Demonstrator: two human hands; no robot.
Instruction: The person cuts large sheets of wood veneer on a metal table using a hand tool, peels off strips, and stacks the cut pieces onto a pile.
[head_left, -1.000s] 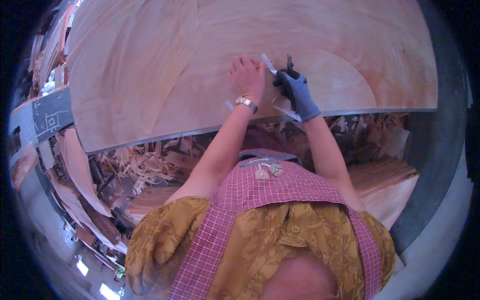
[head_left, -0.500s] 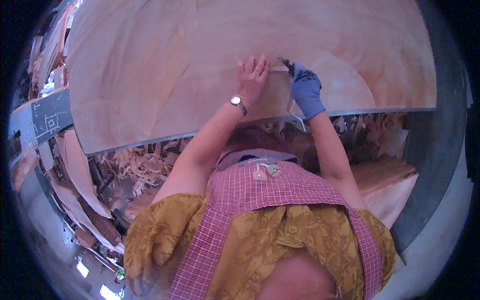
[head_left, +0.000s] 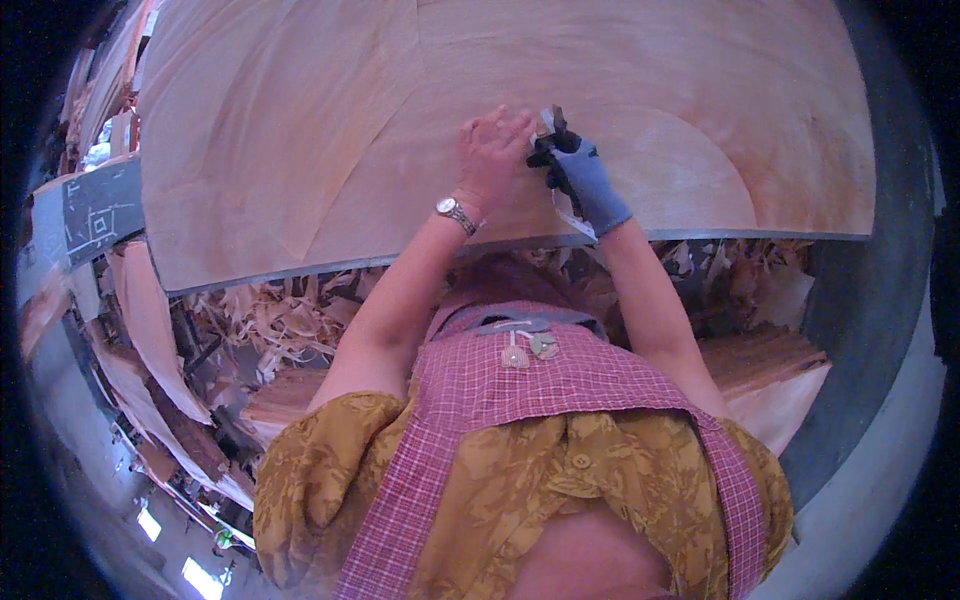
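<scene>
A broad, thin sheet of pale wood veneer [head_left: 330,190] lies in front of me. My bare left hand [head_left: 490,155], a watch at the wrist, rests on it with the fingers extended and slightly bent toward my other hand. My right hand [head_left: 585,180] wears a blue glove with black fingertips and is closed just beside the left fingertips. From its fingers sticks out a small dark tool with a pale flat end [head_left: 547,122]; its exact kind I cannot make out. A thin white strip [head_left: 574,217] hangs below the glove over the sheet.
Crumpled veneer scraps [head_left: 285,325] fill the space under the sheet's near edge. A stack of wood sheets [head_left: 765,365] sits at the right, and long veneer offcuts [head_left: 150,325] lean at the left. A dark board with chalk marks [head_left: 100,220] stands by the sheet's left edge.
My right hand has moved left, up against my left hand, and its tool end points up. My left fingers have turned toward it. The pale strip between the hands no longer shows.
</scene>
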